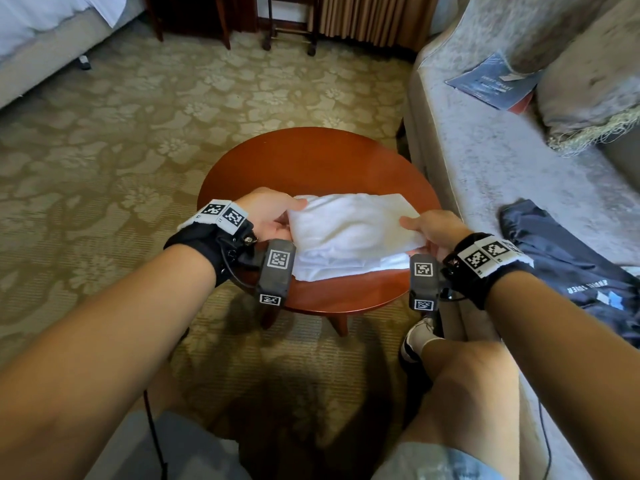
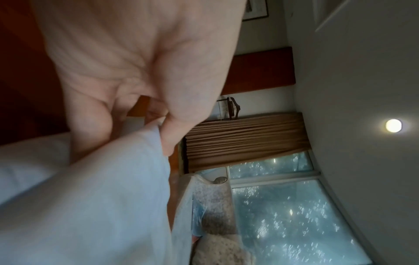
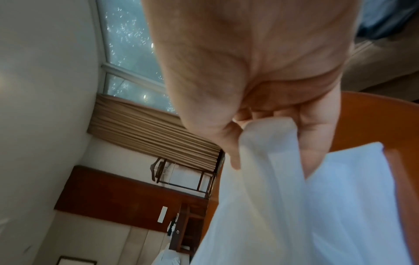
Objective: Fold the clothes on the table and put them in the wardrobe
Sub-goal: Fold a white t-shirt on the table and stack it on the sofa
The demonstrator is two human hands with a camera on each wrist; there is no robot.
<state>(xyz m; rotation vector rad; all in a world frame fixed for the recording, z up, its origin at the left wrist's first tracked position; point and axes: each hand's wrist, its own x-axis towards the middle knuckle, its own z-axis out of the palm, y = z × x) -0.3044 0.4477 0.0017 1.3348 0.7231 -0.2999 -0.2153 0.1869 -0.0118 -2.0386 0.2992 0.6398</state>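
Note:
A white garment (image 1: 349, 233) lies partly folded on the round wooden table (image 1: 311, 161). My left hand (image 1: 273, 216) pinches its left edge between thumb and fingers, and my right hand (image 1: 429, 230) pinches its right edge. The upper layer is lifted over the lower layers. In the left wrist view my left hand (image 2: 163, 129) clamps the white cloth (image 2: 90, 206) with its thumb. In the right wrist view my right hand (image 3: 269, 129) grips a bunch of the white cloth (image 3: 294, 206) above the table (image 3: 374, 116).
A grey sofa (image 1: 502, 174) stands close on the right, with a dark blue garment (image 1: 568, 268) and a blue booklet (image 1: 495, 84) on it. A bed corner (image 1: 45, 39) is at the far left. Patterned carpet (image 1: 121, 140) surrounds the table. My knees are below the table's near edge.

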